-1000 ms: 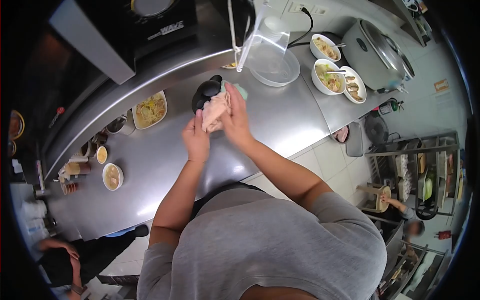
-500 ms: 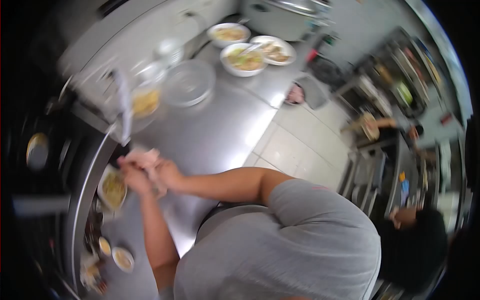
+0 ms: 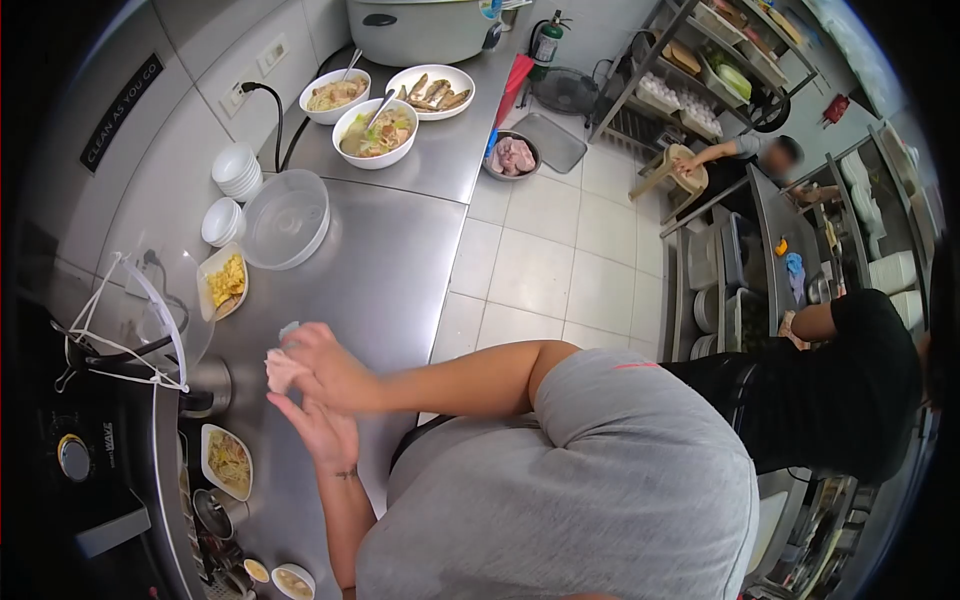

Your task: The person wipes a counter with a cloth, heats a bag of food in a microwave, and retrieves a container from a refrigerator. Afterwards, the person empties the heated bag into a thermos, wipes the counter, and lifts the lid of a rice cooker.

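My right hand (image 3: 318,368) is closed around a thin, crumpled pale-pink piece (image 3: 284,372) that looks like tissue; a small bluish-white bit shows above its fingers. Just below it is my left hand (image 3: 325,435), palm turned up and thumb stretched out. Its other fingers are partly hidden by the right hand, and the two hands touch or overlap. Both are held above the steel counter (image 3: 385,240). Nearby stand a dish of yellow food (image 3: 224,283) and an oblong white dish of noodles (image 3: 228,462).
A round clear plastic tub (image 3: 288,222) and stacked white bowls (image 3: 236,172) stand by the wall. Soup bowls with spoons (image 3: 376,133) and a plate of fish (image 3: 432,92) are farther back. A basin of raw meat (image 3: 512,158) is on the floor. Two other people are at right.
My hands have shifted downward and turned, the right now lying over the left. The pale-pink piece, earlier spread between both hands, is bunched at the right hand. The view has turned.
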Demonstrator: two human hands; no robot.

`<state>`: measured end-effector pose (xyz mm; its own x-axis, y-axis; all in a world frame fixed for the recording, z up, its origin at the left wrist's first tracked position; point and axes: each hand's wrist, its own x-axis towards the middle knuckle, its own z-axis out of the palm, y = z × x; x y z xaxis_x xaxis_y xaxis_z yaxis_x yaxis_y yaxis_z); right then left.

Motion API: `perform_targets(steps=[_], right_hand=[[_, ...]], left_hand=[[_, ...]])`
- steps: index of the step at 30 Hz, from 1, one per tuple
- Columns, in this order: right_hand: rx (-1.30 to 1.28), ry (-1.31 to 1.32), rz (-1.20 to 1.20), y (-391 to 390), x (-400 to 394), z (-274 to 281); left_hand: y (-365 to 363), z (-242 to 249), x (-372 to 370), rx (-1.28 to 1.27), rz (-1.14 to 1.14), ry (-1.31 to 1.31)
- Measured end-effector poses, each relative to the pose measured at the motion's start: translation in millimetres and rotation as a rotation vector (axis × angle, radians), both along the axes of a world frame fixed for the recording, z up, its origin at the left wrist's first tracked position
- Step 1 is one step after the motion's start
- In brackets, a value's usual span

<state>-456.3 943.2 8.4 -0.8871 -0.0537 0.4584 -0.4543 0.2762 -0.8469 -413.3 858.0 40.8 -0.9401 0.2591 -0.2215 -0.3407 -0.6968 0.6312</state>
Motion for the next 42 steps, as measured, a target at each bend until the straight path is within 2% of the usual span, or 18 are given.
perform_targets(steps=[3, 5, 6, 8, 9, 12, 13, 15, 19, 21, 26, 30, 32, 35, 38, 42], right_hand=[[-0.091, -0.181, -0.113, 14, -39, -5], [-0.353, -0.142, 0.088, 43, -53, 24], [-0.189, -0.044, 0.027, 57, -63, 15], [0.128, 0.156, -0.147, 85, -79, -3], [0.324, -0.262, 0.010, 100, -86, -5], [1.026, -0.414, -0.110, 134, -115, -119], [1.018, -0.377, -0.334, 118, -93, -141], [1.016, -0.268, -0.521, 82, -88, -149], [1.112, -0.016, -0.251, -29, -44, -149], [1.089, 0.116, -0.062, -92, 6, -142], [1.027, 0.180, 0.419, -210, 135, -124], [1.030, 0.175, 0.621, -260, 162, -119], [1.060, 0.098, 0.654, -270, 156, -107], [0.631, -0.095, 0.699, -263, 145, -107], [0.489, -0.056, 0.632, -231, 155, -68], [0.355, -0.316, 0.465, -177, 148, -55]], left_hand=[[10, -1, 10, -0.116, -0.095, 0.143], [4, 16, 18, -0.422, -0.227, 0.266], [-3, 23, 23, -0.586, -0.267, 0.301], [-25, 20, 37, -0.655, -0.224, 0.362], [-39, 17, 45, -0.682, -0.198, 0.326], [-84, -4, 84, -0.717, -0.089, 0.155], [-97, -12, 102, -0.705, -0.073, 0.097], [-121, -23, 131, -0.680, -0.011, -0.007], [-159, -30, 186, -0.614, 0.063, -0.107], [-176, -33, 204, -0.594, 0.110, -0.103], [-225, -45, 256, -0.684, 0.243, -0.074], [-266, -39, 288, -0.769, 0.333, -0.026], [-284, -28, 300, -0.781, 0.374, -0.012], [-310, -14, 319, -0.759, 0.451, 0.004], [-325, -3, 335, -0.866, 0.518, -0.005], [-328, -12, 345, -0.883, 0.561, -0.044]])
